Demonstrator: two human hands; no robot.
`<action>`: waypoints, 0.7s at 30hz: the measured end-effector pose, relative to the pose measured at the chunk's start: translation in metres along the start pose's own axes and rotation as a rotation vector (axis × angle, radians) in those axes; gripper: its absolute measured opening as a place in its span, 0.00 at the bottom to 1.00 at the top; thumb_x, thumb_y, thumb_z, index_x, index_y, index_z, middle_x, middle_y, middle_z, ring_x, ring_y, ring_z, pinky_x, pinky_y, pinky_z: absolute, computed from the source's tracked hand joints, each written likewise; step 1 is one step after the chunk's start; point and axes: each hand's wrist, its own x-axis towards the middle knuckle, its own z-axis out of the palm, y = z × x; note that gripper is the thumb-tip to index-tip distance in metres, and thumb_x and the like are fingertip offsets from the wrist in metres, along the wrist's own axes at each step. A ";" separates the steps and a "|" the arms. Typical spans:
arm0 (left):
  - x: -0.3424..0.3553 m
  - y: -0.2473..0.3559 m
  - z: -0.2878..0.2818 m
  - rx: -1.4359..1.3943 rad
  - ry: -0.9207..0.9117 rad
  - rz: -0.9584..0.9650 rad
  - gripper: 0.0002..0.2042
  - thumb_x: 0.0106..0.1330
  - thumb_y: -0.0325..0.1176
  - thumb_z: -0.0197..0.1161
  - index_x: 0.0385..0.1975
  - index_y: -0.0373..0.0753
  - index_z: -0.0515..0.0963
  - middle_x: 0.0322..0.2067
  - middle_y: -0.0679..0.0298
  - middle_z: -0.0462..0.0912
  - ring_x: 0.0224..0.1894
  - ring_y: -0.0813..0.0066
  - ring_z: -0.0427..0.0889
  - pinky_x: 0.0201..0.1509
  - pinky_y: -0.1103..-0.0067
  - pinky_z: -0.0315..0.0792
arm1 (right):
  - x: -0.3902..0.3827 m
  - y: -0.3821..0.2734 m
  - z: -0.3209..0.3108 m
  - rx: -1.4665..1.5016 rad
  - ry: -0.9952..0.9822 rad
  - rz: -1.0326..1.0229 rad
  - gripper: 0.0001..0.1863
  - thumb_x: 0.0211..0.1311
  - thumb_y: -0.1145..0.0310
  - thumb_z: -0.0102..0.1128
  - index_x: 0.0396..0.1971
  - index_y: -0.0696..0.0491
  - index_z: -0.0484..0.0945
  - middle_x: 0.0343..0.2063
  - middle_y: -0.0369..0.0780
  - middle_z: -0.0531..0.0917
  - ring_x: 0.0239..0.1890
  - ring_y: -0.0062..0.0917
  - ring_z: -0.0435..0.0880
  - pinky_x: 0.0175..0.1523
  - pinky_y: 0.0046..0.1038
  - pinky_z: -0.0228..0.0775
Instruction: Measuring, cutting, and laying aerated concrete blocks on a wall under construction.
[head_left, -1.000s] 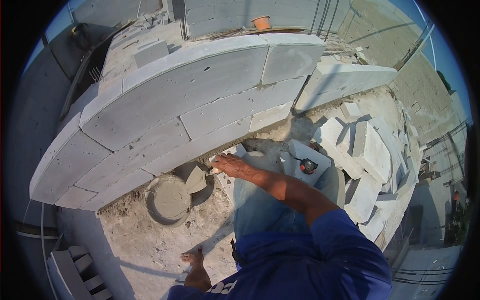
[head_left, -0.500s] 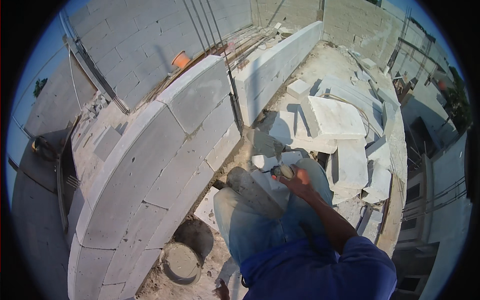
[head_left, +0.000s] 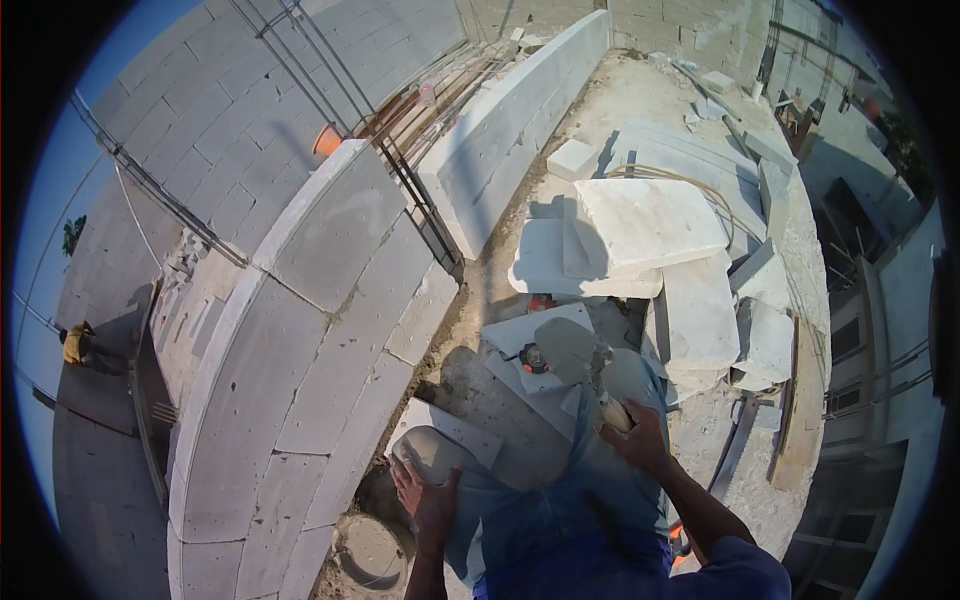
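Trowel [head_left: 585, 362] held in the right hand [head_left: 640, 440] beside the block wall [head_left: 300, 330].
Mortar may be spilled if the blade is tilted; the left hand [head_left: 425, 500] is spread flat on a knee.

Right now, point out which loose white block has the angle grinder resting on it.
The flat slab just ahead of the right hand; the grinder sits on it, unlike the bare stacked slabs beyond.

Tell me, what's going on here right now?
A person crouches beside a block wall on a dusty site. The left hand rests on the left knee. The right hand grips a trowel loaded with grey mortar. A bucket sits at the wall's foot; loose blocks lie stacked ahead.
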 end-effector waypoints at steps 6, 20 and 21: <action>-0.029 0.013 -0.025 0.153 0.036 -0.091 0.50 0.55 0.48 0.73 0.73 0.33 0.52 0.74 0.44 0.49 0.76 0.46 0.49 0.76 0.56 0.50 | -0.048 -0.005 -0.025 -0.177 0.053 0.038 0.22 0.49 0.60 0.77 0.33 0.62 0.78 0.24 0.48 0.81 0.28 0.42 0.85 0.35 0.36 0.76; -0.135 0.064 -0.162 0.069 -0.545 -0.330 0.45 0.61 0.55 0.63 0.71 0.32 0.54 0.73 0.43 0.48 0.72 0.38 0.55 0.67 0.48 0.62 | -0.085 -0.176 -0.135 -0.341 -0.245 0.361 0.21 0.54 0.59 0.70 0.40 0.59 0.78 0.33 0.54 0.84 0.37 0.49 0.86 0.39 0.42 0.77; -0.144 0.073 -0.173 0.085 -0.612 -0.318 0.45 0.62 0.56 0.61 0.71 0.31 0.53 0.73 0.43 0.47 0.71 0.38 0.56 0.67 0.48 0.63 | -0.089 -0.185 -0.140 -0.380 -0.271 0.424 0.21 0.55 0.58 0.68 0.41 0.60 0.78 0.34 0.56 0.84 0.40 0.50 0.86 0.41 0.43 0.78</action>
